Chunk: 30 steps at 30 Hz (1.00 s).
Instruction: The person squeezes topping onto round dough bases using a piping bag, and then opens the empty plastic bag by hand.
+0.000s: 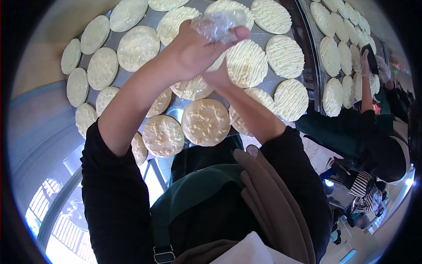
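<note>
My left hand point(198, 49) is closed around a crumpled clear plastic bag point(222, 24), its thumb pointing right. It hangs over rows of pale flat dough rounds. My right hand point(217, 75) sits just below and behind the left one, its fingers hidden, so its grip does not show. Right of my hands lies a dough round point(246, 64) covered in thin parallel cream-coloured lines. Another striped round point(285, 56) is beside it. Closer to me, a dough round point(205, 122) carries scattered pale lumps, without stripes.
The rounds lie on a grey metal surface point(257, 38) with a dark edge on its right. Beyond that edge is a second surface with more rounds point(330, 56). A co-worker's gloved hand point(383, 69) is near a dark object point(370, 58) there. Other people stand farther off.
</note>
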### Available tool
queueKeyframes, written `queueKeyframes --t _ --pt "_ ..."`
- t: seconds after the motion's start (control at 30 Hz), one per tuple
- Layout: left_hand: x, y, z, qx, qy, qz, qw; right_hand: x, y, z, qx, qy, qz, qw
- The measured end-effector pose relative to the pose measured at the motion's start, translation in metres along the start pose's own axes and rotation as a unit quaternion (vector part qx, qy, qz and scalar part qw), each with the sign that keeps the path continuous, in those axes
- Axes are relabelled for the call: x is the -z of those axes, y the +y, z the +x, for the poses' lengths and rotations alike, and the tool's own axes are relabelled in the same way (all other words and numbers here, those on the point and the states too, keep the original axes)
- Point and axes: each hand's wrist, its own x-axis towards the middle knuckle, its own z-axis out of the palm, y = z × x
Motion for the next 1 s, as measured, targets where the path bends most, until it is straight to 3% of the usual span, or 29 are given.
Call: queueKeyframes --t 0.2,0.27,0.33,0.43,0.47,0.53,0.63,0.73,0.9,1.0 --pt "-0.001 0.002 0.028 0.007 0.044 -0.111 0.993 0.021 0.006 0.035 0.033 0.034 0.009 0.999" --pt "-0.007 -0.002 0.026 0.01 0.077 -0.135 0.988 0.021 0.001 0.029 -0.018 0.006 0.047 0.999" --pt "0.002 0.011 0.024 0.037 0.049 -0.176 0.982 0.02 -0.006 0.026 -0.069 -0.02 0.111 0.991" --pt "0.012 0.012 0.026 0.012 -0.006 -0.24 0.971 0.034 -0.034 0.026 -0.145 -0.197 0.116 0.963" --pt "0.015 0.011 0.028 -0.008 -0.025 -0.261 0.965 0.036 -0.038 0.027 -0.122 -0.194 0.12 0.966" --pt "0.013 0.02 0.024 0.043 -0.019 -0.312 0.949 0.04 -0.044 0.029 -0.079 -0.187 0.127 0.971" --pt "0.016 0.03 0.021 0.077 -0.039 -0.294 0.952 0.046 -0.063 0.031 -0.064 -0.226 0.05 0.971" --pt "0.02 0.037 0.021 0.073 -0.049 -0.228 0.97 0.039 -0.073 0.031 -0.002 -0.189 -0.042 0.981" --pt "0.014 0.039 0.016 0.018 -0.019 -0.189 0.982 0.019 -0.065 0.023 -0.04 -0.091 0.07 0.993" --pt "0.014 0.045 0.015 -0.04 0.002 -0.16 0.986 0.019 -0.052 0.015 -0.091 -0.116 0.084 0.986"
